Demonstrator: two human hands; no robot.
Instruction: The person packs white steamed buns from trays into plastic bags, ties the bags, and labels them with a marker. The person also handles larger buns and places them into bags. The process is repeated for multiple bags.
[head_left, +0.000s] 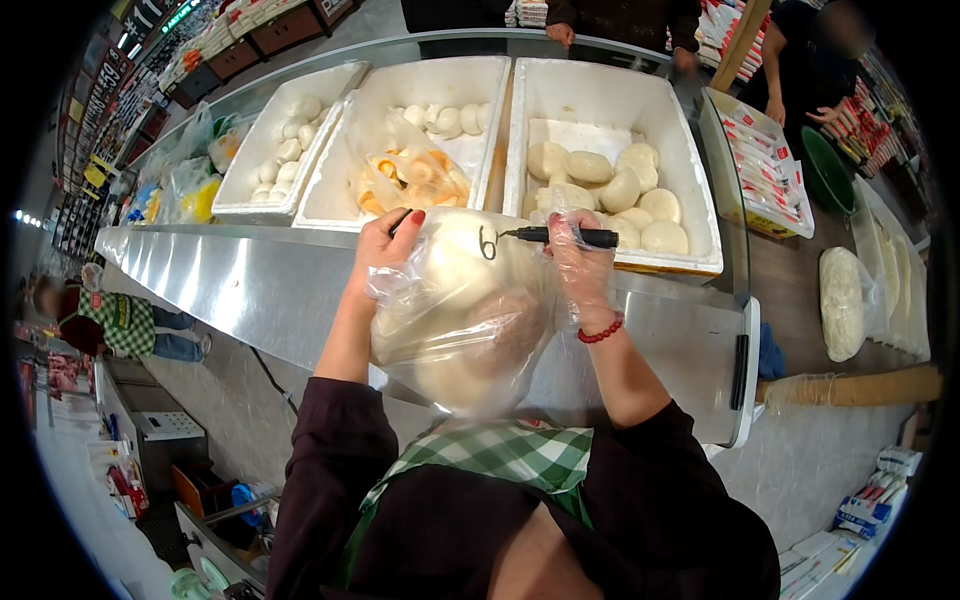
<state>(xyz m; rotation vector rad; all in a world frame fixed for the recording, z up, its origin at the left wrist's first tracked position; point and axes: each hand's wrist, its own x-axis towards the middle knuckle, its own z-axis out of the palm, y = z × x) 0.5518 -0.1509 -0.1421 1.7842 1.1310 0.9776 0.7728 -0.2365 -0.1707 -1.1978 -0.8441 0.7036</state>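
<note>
A clear plastic bag of large pale steamed buns (465, 322) hangs in front of my apron, over the steel counter. My left hand (390, 247) grips the bag's upper left edge, with a small black piece, perhaps the marker's cap, between thumb and finger. In my right hand (583, 259), inside a clear plastic glove, is a black marker pen (577, 237). Its tip points left and meets the bag beside a handwritten black mark (487, 244). Right behind the hands stands a white foam box (600, 90) holding several large buns (620, 190).
The steel counter (247, 262) runs below two more foam boxes (330, 199) (251, 191). On the right are a tray of packaged goods (799, 210), a green bowl (825, 172) and a wrapped loaf-shaped item (841, 300). People stand beyond the counter and at far left.
</note>
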